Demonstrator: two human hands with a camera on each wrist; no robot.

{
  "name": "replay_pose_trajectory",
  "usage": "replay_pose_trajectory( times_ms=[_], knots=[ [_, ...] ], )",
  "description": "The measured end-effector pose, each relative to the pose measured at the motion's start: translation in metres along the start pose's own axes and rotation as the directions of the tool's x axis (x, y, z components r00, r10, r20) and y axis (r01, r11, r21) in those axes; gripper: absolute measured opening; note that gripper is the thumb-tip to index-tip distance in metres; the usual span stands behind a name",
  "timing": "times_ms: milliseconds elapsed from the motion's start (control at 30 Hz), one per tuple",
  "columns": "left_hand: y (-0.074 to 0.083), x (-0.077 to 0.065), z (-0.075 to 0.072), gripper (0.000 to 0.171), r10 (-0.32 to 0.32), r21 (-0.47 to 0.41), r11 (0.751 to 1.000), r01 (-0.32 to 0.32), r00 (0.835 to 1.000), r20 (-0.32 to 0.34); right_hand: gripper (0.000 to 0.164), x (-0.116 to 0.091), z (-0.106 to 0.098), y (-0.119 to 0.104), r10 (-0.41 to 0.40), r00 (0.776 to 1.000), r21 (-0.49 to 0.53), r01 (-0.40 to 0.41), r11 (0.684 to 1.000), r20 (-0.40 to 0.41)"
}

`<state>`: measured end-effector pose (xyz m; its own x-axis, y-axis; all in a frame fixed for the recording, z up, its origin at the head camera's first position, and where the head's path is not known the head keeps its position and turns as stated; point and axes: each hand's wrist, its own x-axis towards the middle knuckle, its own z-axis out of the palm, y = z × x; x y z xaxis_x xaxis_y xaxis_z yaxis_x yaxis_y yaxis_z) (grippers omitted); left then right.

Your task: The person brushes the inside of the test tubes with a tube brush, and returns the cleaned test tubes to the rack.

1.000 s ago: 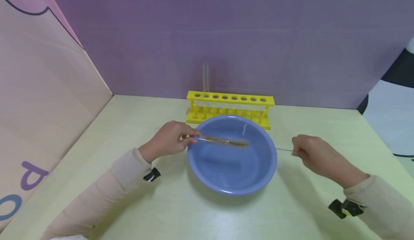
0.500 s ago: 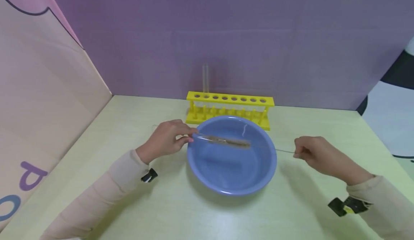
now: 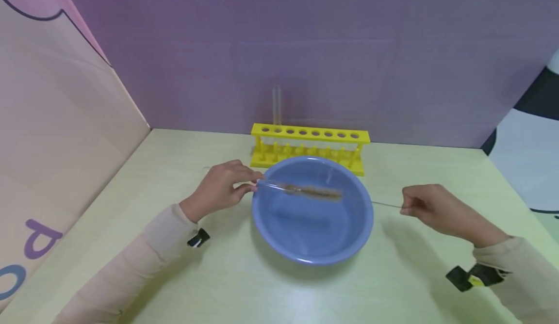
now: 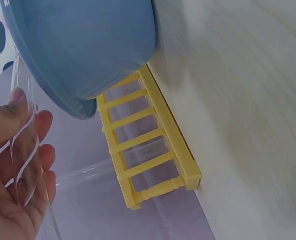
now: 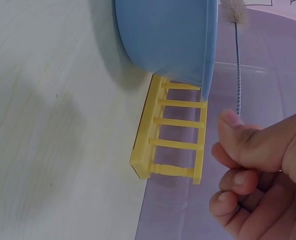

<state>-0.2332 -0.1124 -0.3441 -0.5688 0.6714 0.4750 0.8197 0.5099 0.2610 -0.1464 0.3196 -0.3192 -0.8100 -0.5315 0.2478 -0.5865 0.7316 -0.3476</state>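
Above the blue basin (image 3: 305, 258), my left hand (image 3: 220, 188) holds a clear glass test tube (image 3: 272, 185) between thumb and fingers, its mouth facing right. A test tube brush (image 3: 320, 193) with tan bristles is partly inside that tube, and part of its bristles shows beyond the mouth. My right hand (image 3: 432, 207), out past the basin's right rim, pinches the brush's thin wire handle between thumb and forefinger. The right wrist view shows the twisted wire (image 5: 237, 65) running up from the fingertips to the bristles (image 5: 234, 11).
Behind the basin stands a yellow test tube rack (image 3: 312, 132), partly hidden by the rim. One clear test tube (image 3: 277, 105) stands upright in it near its left end. A purple backdrop (image 3: 393, 72) rises at the rear edge of the pale table (image 3: 209, 285).
My right hand has shifted a little right with the brush, and my left hand slightly left with the tube. More bristle shows outside the tube's mouth.
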Motion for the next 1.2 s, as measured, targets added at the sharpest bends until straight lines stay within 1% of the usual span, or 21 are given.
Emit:
replay_pose_trajectory(
  times_ms=[133, 267, 400, 467, 533, 600, 667, 700, 767, 800, 833, 900, 933, 967, 1100, 1200],
  knots=[
    [-0.002, -0.001, 0.0, 0.029, -0.003, -0.011, 1.0, 0.003, 1.0, 0.006, 0.04, 0.0, 0.001, 0.001, -0.011, 0.999, -0.034, 0.01, 0.999, -0.04],
    [-0.003, -0.002, -0.001, 0.029, -0.008, -0.031, 0.999, 0.008, 1.0, 0.011, 0.043, 0.0, 0.004, 0.001, -0.057, 0.992, -0.104, 0.046, 0.994, -0.108],
    [-0.005, -0.003, -0.002, 0.028, -0.045, -0.063, 0.997, 0.047, 0.998, 0.032, 0.046, 0.0, 0.006, 0.001, -0.091, 0.98, -0.205, 0.054, 0.977, -0.176],
    [-0.006, -0.003, -0.003, 0.027, -0.068, -0.086, 0.994, 0.072, 0.997, 0.048, 0.046, -0.001, 0.006, 0.001, -0.104, 0.974, -0.237, 0.054, 0.97, -0.203],
    [-0.006, -0.004, -0.005, 0.026, -0.095, -0.106, 0.989, 0.102, 0.993, 0.07, 0.046, -0.002, 0.006, 0.001, -0.132, 0.964, -0.251, 0.072, 0.965, -0.232],
    [-0.005, -0.003, -0.006, 0.025, -0.121, -0.121, 0.984, 0.133, 0.988, 0.099, 0.046, -0.003, 0.006, 0.002, -0.167, 0.951, -0.26, 0.098, 0.961, -0.261],
    [-0.004, -0.003, -0.008, 0.025, -0.154, -0.135, 0.976, 0.172, 0.978, 0.139, 0.044, -0.004, 0.007, 0.003, -0.203, 0.937, -0.264, 0.127, 0.956, -0.284],
    [-0.004, -0.002, -0.01, 0.025, -0.165, -0.143, 0.972, 0.188, 0.973, 0.16, 0.035, -0.004, 0.007, 0.004, -0.216, 0.932, -0.267, 0.137, 0.954, -0.292],
    [-0.004, -0.001, -0.012, 0.024, -0.177, -0.161, 0.964, 0.211, 0.963, 0.201, 0.024, -0.006, 0.007, 0.006, -0.233, 0.924, -0.276, 0.149, 0.95, -0.303],
    [-0.004, -0.001, -0.013, 0.023, -0.183, -0.171, 0.96, 0.223, 0.959, 0.218, 0.021, -0.007, 0.007, 0.007, -0.239, 0.92, -0.286, 0.15, 0.947, -0.31],
    [-0.005, -0.001, -0.015, 0.022, -0.19, -0.179, 0.956, 0.233, 0.954, 0.231, 0.025, -0.008, 0.007, 0.008, -0.243, 0.916, -0.293, 0.149, 0.944, -0.318],
    [-0.008, -0.001, -0.017, 0.022, -0.202, -0.192, 0.948, 0.252, 0.948, 0.246, 0.041, -0.011, 0.006, 0.011, -0.245, 0.909, -0.308, 0.139, 0.941, -0.338],
    [-0.01, -0.001, -0.018, 0.022, -0.212, -0.199, 0.944, 0.264, 0.945, 0.25, 0.042, -0.012, 0.005, 0.012, -0.244, 0.905, -0.313, 0.133, 0.94, -0.348],
    [-0.012, -0.002, -0.02, 0.022, -0.223, -0.207, 0.938, 0.279, 0.941, 0.255, 0.047, -0.014, 0.005, 0.014, -0.245, 0.901, -0.319, 0.128, 0.939, -0.358],
    [-0.018, -0.002, -0.023, 0.022, -0.245, -0.252, 0.914, 0.319, 0.927, 0.284, 0.048, -0.018, 0.002, 0.016, -0.254, 0.883, -0.326, 0.124, 0.937, -0.395],
    [-0.02, 0.0, -0.024, 0.021, -0.23, -0.293, 0.897, 0.331, 0.916, 0.329, 0.048, -0.02, 0.001, 0.016, -0.257, 0.873, -0.351, 0.108, 0.93, -0.414]
  ],
)
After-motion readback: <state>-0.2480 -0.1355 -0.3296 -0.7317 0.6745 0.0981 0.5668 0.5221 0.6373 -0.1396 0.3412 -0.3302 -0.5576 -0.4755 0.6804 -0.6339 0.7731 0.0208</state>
